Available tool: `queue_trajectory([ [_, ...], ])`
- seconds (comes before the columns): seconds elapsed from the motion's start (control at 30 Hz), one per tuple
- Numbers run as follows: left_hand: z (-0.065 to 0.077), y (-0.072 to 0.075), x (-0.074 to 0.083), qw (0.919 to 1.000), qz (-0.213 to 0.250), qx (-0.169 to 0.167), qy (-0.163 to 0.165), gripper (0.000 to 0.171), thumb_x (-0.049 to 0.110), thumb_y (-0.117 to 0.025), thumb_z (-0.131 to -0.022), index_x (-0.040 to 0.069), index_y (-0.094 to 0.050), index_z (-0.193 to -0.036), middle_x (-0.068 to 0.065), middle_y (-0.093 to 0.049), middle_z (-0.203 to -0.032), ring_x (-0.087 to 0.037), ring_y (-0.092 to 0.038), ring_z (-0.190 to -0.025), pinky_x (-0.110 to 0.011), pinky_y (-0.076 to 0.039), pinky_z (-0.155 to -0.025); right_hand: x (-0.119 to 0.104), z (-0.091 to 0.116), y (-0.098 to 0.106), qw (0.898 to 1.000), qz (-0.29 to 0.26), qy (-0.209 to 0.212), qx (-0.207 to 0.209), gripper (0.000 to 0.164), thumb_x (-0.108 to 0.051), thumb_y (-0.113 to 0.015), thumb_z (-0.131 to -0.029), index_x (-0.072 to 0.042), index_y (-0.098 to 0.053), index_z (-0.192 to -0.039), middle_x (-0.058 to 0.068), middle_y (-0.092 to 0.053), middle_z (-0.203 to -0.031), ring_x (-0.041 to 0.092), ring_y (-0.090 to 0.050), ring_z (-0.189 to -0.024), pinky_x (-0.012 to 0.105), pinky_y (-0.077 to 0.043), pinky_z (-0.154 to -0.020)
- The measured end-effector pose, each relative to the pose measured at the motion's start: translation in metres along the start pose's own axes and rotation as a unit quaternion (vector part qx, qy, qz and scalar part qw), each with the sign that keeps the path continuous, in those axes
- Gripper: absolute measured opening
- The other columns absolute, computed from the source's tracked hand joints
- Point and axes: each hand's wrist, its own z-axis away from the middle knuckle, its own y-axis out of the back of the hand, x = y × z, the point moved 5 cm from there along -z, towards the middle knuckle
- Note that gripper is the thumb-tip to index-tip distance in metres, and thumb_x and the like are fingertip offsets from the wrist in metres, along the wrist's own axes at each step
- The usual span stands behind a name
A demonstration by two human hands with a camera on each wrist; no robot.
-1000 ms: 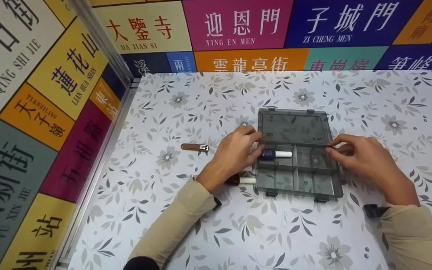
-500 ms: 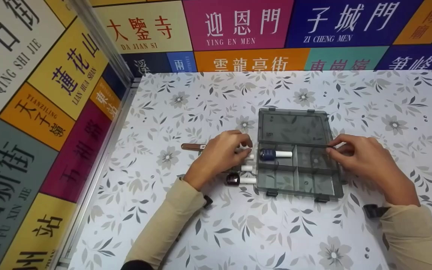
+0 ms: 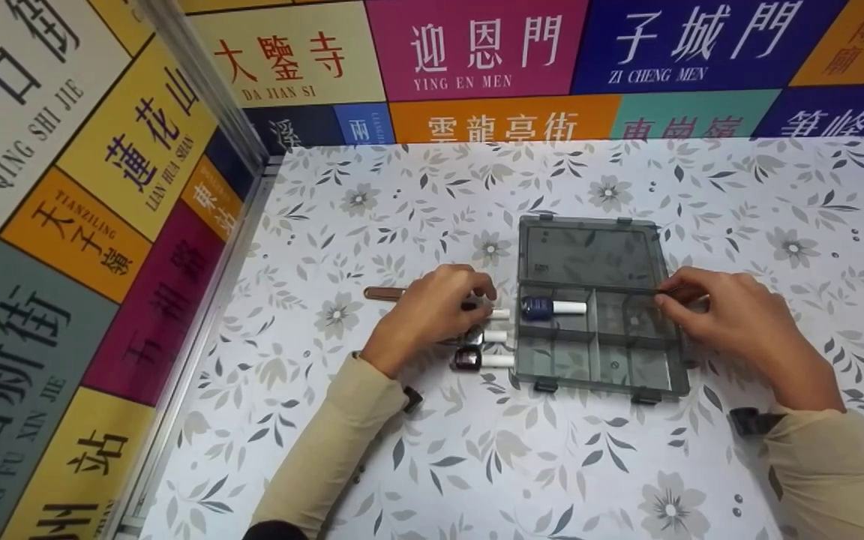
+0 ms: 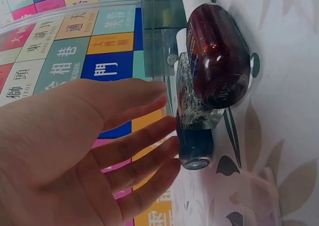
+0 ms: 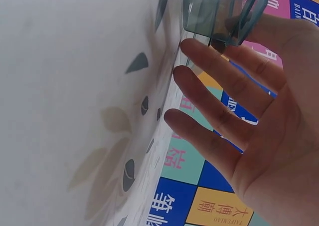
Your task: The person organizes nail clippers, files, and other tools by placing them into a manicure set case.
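Observation:
A smoky clear plastic compartment box (image 3: pixel 589 385) lies with its lid (image 3: pixel 589 255) folded back. In its upper left compartment rests a navy nail polish bottle (image 3: pixel 537 308) with a white cap. My right hand (image 3: pixel 732 315) pinches the box's right edge near the hinge between thumb and index finger; its other fingers extend in the right wrist view. My left hand (image 3: pixel 439 304) hovers over nail polish bottles left of the box, thumb and fingers apart, fingertips right at a dark blue bottle (image 4: pixel 195 148). Beside that lie a clear glittery bottle (image 4: pixel 205 117) and a dark red one (image 4: pixel 219 56).
Partly behind the left hand lies a brown-handled nail clipper (image 3: pixel 382 293). A flower-patterned cloth (image 3: pixel 552 465) covers the table. Colourful lettered panels (image 3: pixel 477 52) wall off the back and left sides.
My left hand has left the navy bottle in the box and moved left to the bottles outside, its fingers lowering there. The right hand stays on the box edge.

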Motion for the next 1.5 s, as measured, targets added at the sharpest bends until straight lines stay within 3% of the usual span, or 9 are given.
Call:
queue_trajectory([
  [0.37, -0.002, -0.007, 0.004, 0.9986, -0.052, 0.001, -0.007, 0.022, 0.031, -0.081, -0.098, 0.018, -0.081, -0.116, -0.001, -0.077, -0.113, -0.018, -0.072, -0.1, -0.039, -0.064, -0.083, 0.0, 0.003, 0.004, 1.0, 0.007, -0.022, -0.005, 0.026, -0.047, -0.067, -0.105, -0.027, -0.077, -0.119, 0.003, -0.082, -0.116, 0.036, -0.078, -0.102, 0.062, -0.056, -0.08],
  [0.97, -0.007, -0.012, 0.01, 0.9937, -0.106, 0.031, -0.016, 0.016, 0.025, -0.078, -0.099, 0.023, -0.082, -0.114, 0.002, -0.078, -0.107, -0.02, -0.075, -0.099, -0.043, -0.065, -0.084, 0.004, 0.004, 0.003, 0.999, 0.0, -0.032, -0.024, 0.029, -0.05, -0.066, -0.105, -0.029, -0.076, -0.122, 0.004, -0.081, -0.124, 0.039, -0.075, -0.108, 0.065, -0.054, -0.083],
  [1.33, -0.005, -0.011, 0.004, 0.9958, -0.086, 0.028, 0.013, 0.018, 0.023, -0.08, -0.099, 0.021, -0.083, -0.117, -0.002, -0.077, -0.111, -0.022, -0.074, -0.101, -0.043, -0.065, -0.085, 0.002, 0.003, 0.004, 0.999, 0.001, -0.035, -0.026, 0.032, -0.052, -0.063, -0.106, -0.028, -0.076, -0.124, 0.004, -0.081, -0.125, 0.041, -0.074, -0.111, 0.067, -0.053, -0.084],
  [1.5, -0.005, -0.012, 0.004, 0.9954, -0.092, 0.024, 0.011, 0.019, 0.022, -0.08, -0.099, 0.022, -0.083, -0.118, -0.002, -0.076, -0.111, -0.022, -0.074, -0.103, -0.042, -0.065, -0.086, 0.001, 0.002, 0.004, 0.999, -0.003, -0.033, -0.025, 0.032, -0.051, -0.063, -0.107, -0.028, -0.076, -0.124, 0.005, -0.081, -0.124, 0.044, -0.074, -0.113, 0.069, -0.052, -0.086],
])
